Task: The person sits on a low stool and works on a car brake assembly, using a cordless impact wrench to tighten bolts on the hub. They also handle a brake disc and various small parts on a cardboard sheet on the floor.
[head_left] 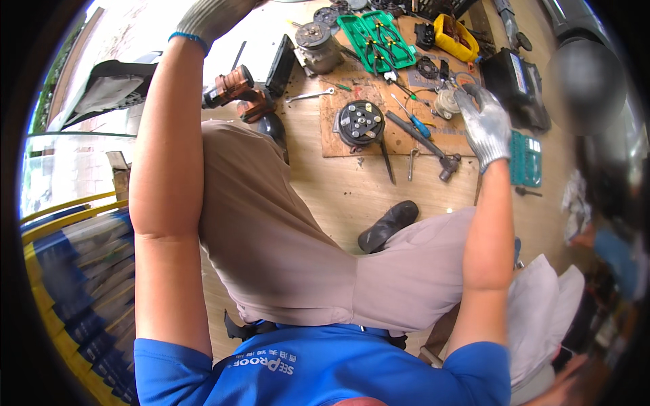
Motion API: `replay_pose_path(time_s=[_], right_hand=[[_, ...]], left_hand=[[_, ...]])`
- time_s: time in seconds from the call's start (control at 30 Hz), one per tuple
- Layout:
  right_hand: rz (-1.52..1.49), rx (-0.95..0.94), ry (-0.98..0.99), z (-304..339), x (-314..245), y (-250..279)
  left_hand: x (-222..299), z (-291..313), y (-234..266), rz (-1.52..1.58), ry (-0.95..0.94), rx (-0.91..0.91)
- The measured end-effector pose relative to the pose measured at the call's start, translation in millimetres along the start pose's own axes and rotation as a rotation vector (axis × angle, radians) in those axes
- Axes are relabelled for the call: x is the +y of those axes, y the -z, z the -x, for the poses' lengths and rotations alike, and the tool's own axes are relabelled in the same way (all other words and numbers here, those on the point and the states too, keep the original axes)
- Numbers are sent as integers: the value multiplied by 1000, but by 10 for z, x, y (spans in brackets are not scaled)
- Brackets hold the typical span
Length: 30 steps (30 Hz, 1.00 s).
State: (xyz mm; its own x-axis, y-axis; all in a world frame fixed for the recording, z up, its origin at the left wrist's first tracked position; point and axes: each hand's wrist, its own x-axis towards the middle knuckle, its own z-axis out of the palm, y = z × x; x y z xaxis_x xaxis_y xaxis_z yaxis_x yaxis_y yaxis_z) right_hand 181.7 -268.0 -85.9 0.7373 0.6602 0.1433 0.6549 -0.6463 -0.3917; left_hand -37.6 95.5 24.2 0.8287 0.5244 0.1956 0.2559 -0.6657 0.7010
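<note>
My left hand [215,16], in a grey-white glove, is raised at the top edge. Its fingers run into the dark rim, so what they do is hidden. My right hand [485,128], in a similar stained glove, is over the right side of the cardboard [332,139]. Its thumb and fingers curve with a gap between them, beside a round pale metal part [447,103]; whether they touch it I cannot tell. Left of that hand lie a blue-handled screwdriver [421,126], a hammer [447,164] and a round black pulley-like clutch [361,122].
An orange-brown cordless power tool [233,86], a wrench [311,95] and a cylindrical metal unit [318,51] lie ahead. A green tool case [376,42], yellow container [455,39], black battery [504,78] and teal case [526,159] are around the cardboard. Another person sits at right.
</note>
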Motion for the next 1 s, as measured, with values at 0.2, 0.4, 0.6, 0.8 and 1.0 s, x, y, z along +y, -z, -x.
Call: replay_pose_path(time_s=[0.2,0.4,0.6,0.8,1.0], right_hand=[[-141,-9,90,-119,-278,121],[-31,-55,391,-276,-364,-58],[-75,-193,256,-322,-517,-204],[3,-329,344,-506,-652,-627],[21,-497,368,-510,-1011,-872]], left_hand=[[-634,189,90,-162,36,-69],[-1907,331,159,-603,464,-351],[-2297,753,158,-776,599,-599],[-2482,978,84,-761,493,-482],[-2381,1008,-253,-808,426,-417]])
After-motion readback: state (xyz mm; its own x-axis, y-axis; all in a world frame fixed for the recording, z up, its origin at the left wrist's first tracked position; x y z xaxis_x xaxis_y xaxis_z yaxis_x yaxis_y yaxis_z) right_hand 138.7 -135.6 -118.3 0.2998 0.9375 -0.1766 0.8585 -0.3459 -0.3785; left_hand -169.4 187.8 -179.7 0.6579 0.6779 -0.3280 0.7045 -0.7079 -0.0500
